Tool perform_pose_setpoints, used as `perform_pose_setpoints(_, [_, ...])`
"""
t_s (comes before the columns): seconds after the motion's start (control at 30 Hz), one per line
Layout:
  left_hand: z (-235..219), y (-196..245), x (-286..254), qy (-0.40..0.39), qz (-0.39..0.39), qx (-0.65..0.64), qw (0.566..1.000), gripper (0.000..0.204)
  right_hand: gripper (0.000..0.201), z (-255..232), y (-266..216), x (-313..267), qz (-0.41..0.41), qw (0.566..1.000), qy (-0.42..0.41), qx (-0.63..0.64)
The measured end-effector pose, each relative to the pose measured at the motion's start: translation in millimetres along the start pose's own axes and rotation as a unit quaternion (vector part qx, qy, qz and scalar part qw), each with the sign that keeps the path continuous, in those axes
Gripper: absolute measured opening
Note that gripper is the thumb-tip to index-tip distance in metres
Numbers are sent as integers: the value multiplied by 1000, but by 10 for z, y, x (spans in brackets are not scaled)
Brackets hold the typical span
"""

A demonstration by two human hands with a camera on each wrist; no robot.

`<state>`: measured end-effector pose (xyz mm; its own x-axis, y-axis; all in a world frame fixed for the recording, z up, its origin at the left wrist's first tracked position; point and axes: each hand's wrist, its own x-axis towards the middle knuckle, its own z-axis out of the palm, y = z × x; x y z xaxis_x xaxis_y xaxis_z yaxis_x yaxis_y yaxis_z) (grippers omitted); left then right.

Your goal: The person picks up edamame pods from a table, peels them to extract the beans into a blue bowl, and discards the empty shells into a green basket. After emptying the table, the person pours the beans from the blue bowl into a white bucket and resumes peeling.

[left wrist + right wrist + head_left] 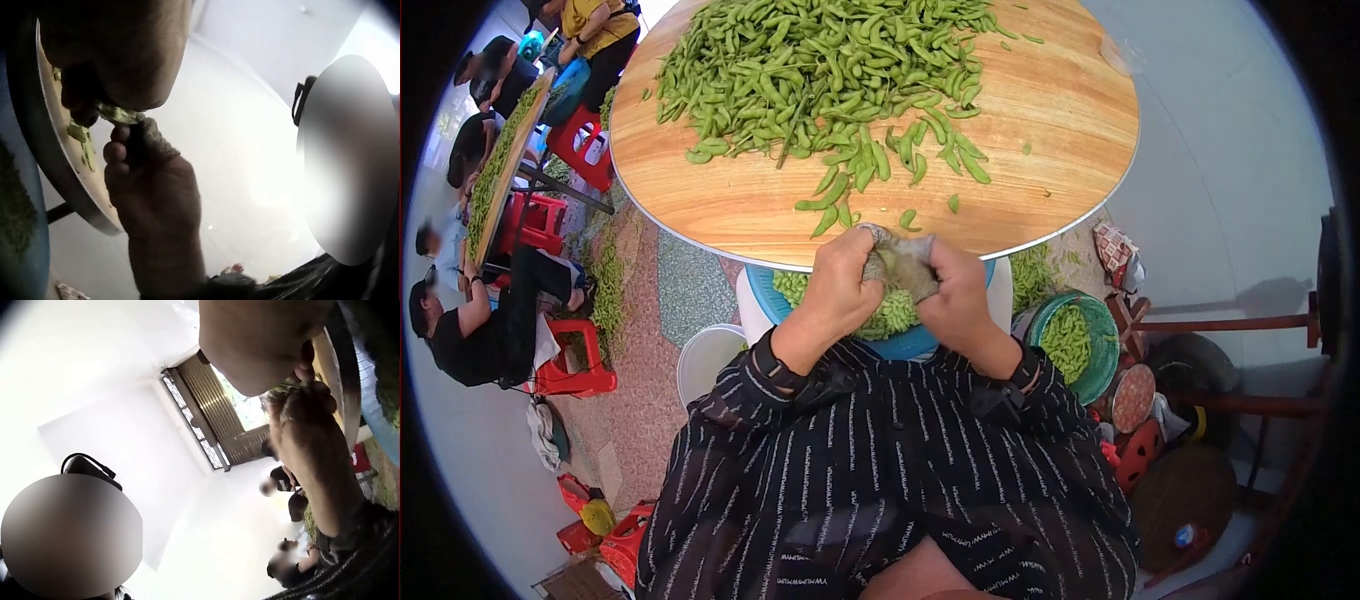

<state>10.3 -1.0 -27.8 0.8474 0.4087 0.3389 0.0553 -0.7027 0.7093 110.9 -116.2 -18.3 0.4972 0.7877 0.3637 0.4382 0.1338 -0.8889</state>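
In the head view, my left hand (pixel 835 285) and right hand (pixel 960 300) meet just off the table's near edge, fingers curled, pinching a green pod (pixel 889 260) between them. Greyish coverings wrap some fingertips. The left wrist view has the pod (pixel 120 114) between my left hand (pixel 119 50), above, and my right hand (pixel 162 194), below. My right hand (pixel 262 344) is large at the top of the right wrist view, with my left hand (pixel 312 450) under it. Below the hands, a blue basin (pixel 765 290) holds shelled beans (pixel 890 315).
A large pile of pods (pixel 820 70) covers the far part of the round wooden table (pixel 1060 130), with loose pods nearer. A white bucket (pixel 700 365) stands at left, a green bucket of pods (pixel 1067 340) at right. People sit at another table (pixel 505 165) at far left.
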Motion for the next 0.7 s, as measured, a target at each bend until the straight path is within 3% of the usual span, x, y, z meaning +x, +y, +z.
perform_pose_setpoints(0.03, [12, 4, 3, 1, 1, 0, 1000, 23, 16, -8, -6, 30, 44, 995, -4, 86])
perform_pose_setpoints(0.07, [28, 15, -3, -12, -50, -134, 990, 20, 16, -38, 19, 56, 43, 995, -5, 87])
perform_pose_setpoints(0.1, [35, 20, -21, -26, -102, -265, 958, 18, 16, -89, 58, 61, 119, 979, -23, 163])
perform_pose_setpoints(0.13, [11, 20, -23, -26, -104, -265, 958, 18, 16, -128, 90, 55, 193, 951, -40, 237])
perform_pose_setpoints(0.2, [-79, 35, 6, -106, -167, -314, 929, 18, 16, -161, 119, 52, 213, 938, -43, 272])
perform_pose_setpoints(0.33, [-95, 54, -6, -112, -181, -305, 928, 21, 15, -160, 201, 36, 238, 902, -29, 360])
perform_pose_setpoints(0.4, [5, -15, -50, -8, -99, -235, 967, 22, 15, -133, 112, 45, 266, 886, -44, 377])
perform_pose_setpoints(0.43, [21, -24, -54, -9, -99, -235, 967, 22, 15, -117, 78, 42, 294, 869, -59, 393])
perform_pose_setpoints(0.53, [25, 28, -44, -18, -86, -172, 981, 25, 15, -50, 154, 10, 274, 887, -64, 367])
perform_pose_setpoints(0.63, [-38, 141, -28, -2, -91, -241, 966, 25, 14, -76, 148, 8, 259, 900, -78, 342])
perform_pose_setpoints(0.7, [-80, 126, -47, -48, -98, -187, 976, 17, 12, -96, 138, 1, 267, 889, -83, 363])
